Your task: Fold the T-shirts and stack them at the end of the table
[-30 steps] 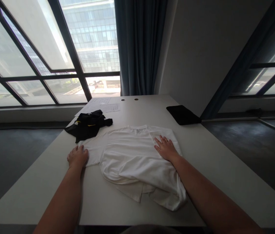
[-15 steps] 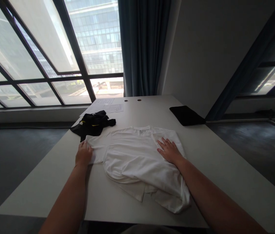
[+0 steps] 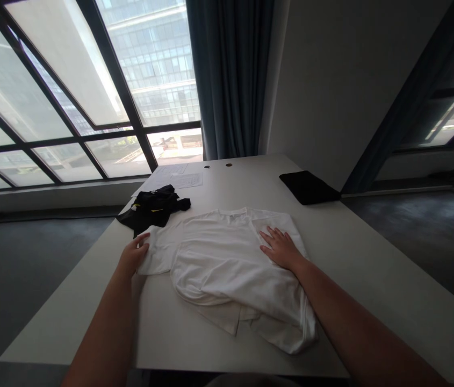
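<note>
A white T-shirt lies on the table with its neckline toward the far side and its lower part bunched and folded over near me. My left hand is at the end of the left sleeve, its fingers closed on the cuff. Its thumb and forefinger show on the cloth; the other fingers are partly hidden. Flat on the shirt's upper right part rests my right hand, its fingers spread and holding nothing.
A crumpled black garment with yellow marks lies just beyond the left sleeve. Behind it are printed papers. A folded black cloth or flat item sits at the table's right edge. The white table stands before a window and blue curtain.
My left hand has shifted slightly left with the sleeve end, which lies a bit more stretched out. Its fingers look less tightly bunched. My right hand stays on the shirt.
</note>
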